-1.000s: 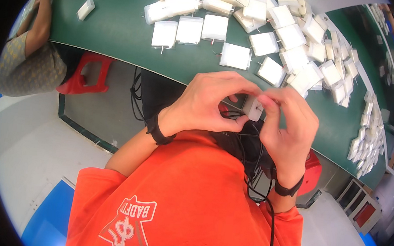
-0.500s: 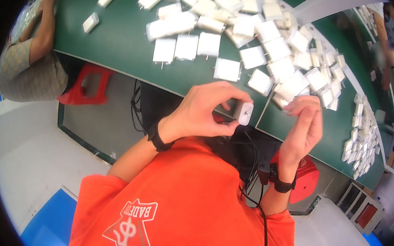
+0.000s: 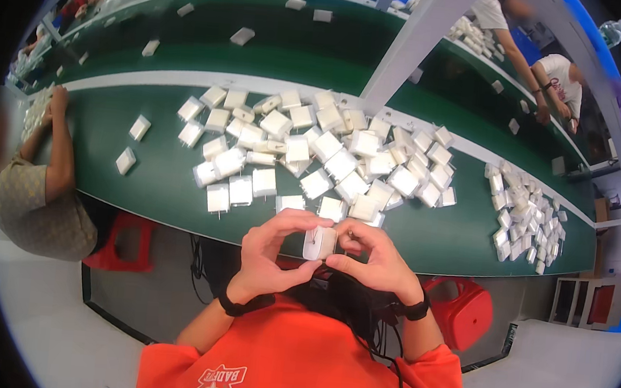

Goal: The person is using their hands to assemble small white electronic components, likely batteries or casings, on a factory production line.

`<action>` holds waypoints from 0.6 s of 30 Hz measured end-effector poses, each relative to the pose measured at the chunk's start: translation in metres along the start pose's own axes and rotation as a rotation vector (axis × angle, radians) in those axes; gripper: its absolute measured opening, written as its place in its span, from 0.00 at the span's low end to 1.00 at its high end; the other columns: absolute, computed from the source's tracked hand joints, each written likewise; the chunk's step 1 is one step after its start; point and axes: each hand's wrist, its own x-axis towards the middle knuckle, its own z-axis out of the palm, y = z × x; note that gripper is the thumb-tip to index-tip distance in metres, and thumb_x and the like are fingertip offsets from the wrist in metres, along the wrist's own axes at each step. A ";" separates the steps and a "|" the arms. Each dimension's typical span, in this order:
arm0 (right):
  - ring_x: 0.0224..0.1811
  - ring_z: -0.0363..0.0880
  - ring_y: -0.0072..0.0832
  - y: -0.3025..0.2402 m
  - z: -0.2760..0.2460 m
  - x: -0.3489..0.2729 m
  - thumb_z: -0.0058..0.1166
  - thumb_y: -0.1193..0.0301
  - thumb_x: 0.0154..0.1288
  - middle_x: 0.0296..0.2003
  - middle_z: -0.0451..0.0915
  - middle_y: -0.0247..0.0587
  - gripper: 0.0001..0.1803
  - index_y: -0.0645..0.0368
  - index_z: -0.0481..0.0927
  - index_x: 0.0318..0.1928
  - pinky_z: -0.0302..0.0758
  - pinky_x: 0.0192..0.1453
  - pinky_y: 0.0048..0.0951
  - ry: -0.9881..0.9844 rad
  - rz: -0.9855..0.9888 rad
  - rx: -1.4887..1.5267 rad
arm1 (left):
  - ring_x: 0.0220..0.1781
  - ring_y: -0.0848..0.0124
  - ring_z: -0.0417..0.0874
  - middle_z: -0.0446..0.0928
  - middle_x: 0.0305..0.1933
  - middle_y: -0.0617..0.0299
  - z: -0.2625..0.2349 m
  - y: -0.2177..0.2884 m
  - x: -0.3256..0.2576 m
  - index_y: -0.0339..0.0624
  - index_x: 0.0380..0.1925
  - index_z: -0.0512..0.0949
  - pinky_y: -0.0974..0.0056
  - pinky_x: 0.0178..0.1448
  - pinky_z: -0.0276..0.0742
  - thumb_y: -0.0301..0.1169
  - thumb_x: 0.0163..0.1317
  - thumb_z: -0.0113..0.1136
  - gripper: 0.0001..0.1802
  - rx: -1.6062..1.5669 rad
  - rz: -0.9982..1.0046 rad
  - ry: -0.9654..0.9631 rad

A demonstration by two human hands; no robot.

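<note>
Green worktable (image 3: 159, 190) bears one heap of white blocks (image 3: 340, 165); nearer me are my left hand (image 3: 263, 258), pinched, my right hand (image 3: 384, 265), curled, grip unclear, newly returned alongside so both share the work again, and one white block (image 3: 318, 245), held in the left's pinch near the worktable's front edge.

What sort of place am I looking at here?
Probably a factory workshop: many small white blocks lie heaped on a long green worktable, what looks like a conveyor belt runs behind, and a co-worker is at the same table.
</note>
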 end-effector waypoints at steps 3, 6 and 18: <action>0.32 0.54 0.13 -0.007 -0.006 0.008 0.71 0.68 0.78 0.29 0.59 0.18 0.11 0.58 0.85 0.53 0.56 0.38 0.23 -0.027 0.054 0.143 | 0.71 0.57 0.85 0.86 0.64 0.45 -0.003 0.005 0.006 0.34 0.63 0.81 0.54 0.76 0.82 0.14 0.54 0.79 0.34 -0.085 0.052 -0.025; 0.32 0.55 0.11 -0.005 -0.020 0.012 0.70 0.68 0.79 0.29 0.58 0.17 0.11 0.59 0.86 0.54 0.55 0.37 0.21 -0.129 0.079 0.188 | 0.72 0.56 0.83 0.86 0.65 0.46 -0.001 0.001 0.004 0.35 0.64 0.80 0.52 0.77 0.81 0.15 0.53 0.80 0.36 -0.101 0.056 -0.042; 0.22 0.58 0.16 0.001 -0.211 0.119 0.73 0.52 0.72 0.23 0.70 0.24 0.22 0.62 0.91 0.42 0.53 0.27 0.29 0.591 0.420 -0.351 | 0.35 0.72 0.92 0.91 0.36 0.57 -0.025 -0.025 -0.029 0.34 0.44 0.86 0.68 0.44 0.86 0.21 0.60 0.79 0.13 0.496 -0.060 0.043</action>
